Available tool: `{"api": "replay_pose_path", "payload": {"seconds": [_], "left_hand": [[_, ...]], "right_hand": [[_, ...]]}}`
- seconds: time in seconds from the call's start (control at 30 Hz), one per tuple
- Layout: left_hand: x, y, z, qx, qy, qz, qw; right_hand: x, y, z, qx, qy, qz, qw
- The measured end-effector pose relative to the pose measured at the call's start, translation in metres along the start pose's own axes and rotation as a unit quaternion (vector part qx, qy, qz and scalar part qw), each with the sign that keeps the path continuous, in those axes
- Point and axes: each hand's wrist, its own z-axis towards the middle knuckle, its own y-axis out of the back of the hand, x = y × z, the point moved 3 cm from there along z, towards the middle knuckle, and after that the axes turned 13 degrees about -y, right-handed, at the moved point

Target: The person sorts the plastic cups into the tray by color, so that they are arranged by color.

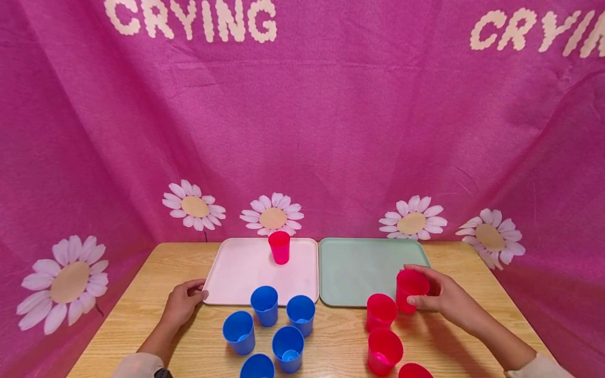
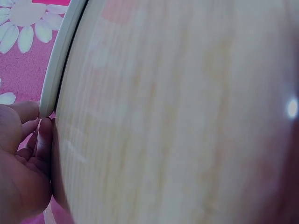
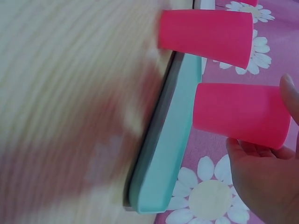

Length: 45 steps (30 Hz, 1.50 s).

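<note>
My right hand holds a red cup upright near the front right corner of a green tray. In the right wrist view, the held cup has its base raised above the table, with fingers below its side and the thumb near its rim. Two other red cups, one nearer the tray and one in front of it, stand close by. At the front left corner of a pale pink tray, my left hand pinches the edge between thumb and fingers. One red cup stands on that tray.
Several blue cups stand on the wooden table before the pink tray. Another red cup is cut off at the bottom of the head view. A magenta cloth with daisies hangs behind and beside the table.
</note>
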Motion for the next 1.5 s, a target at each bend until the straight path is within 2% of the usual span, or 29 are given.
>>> {"api": "replay_pose_path", "payload": {"seconds": [0.37, 0.6, 0.77, 1.0, 1.5], "left_hand": [[0.001, 0.0, 0.0, 0.005, 0.007, 0.004, 1.0], [0.001, 0.001, -0.001, 0.009, 0.007, 0.002, 0.9999], [0.002, 0.0, 0.0, 0.006, 0.006, 0.005, 1.0], [0.003, 0.001, -0.001, -0.001, 0.001, 0.013, 0.9999], [0.002, 0.0, 0.001, 0.003, 0.002, 0.004, 1.0]], "right_hand": [[0.02, -0.009, 0.026, 0.012, 0.026, -0.003, 1.0], [0.035, -0.025, 0.048, 0.044, 0.029, 0.017, 0.998], [0.052, -0.038, 0.062, 0.066, 0.034, 0.012, 0.997], [0.076, -0.061, 0.084, 0.107, 0.029, 0.009, 0.994], [0.104, -0.121, 0.122, 0.198, 0.009, -0.014, 0.98]]}}
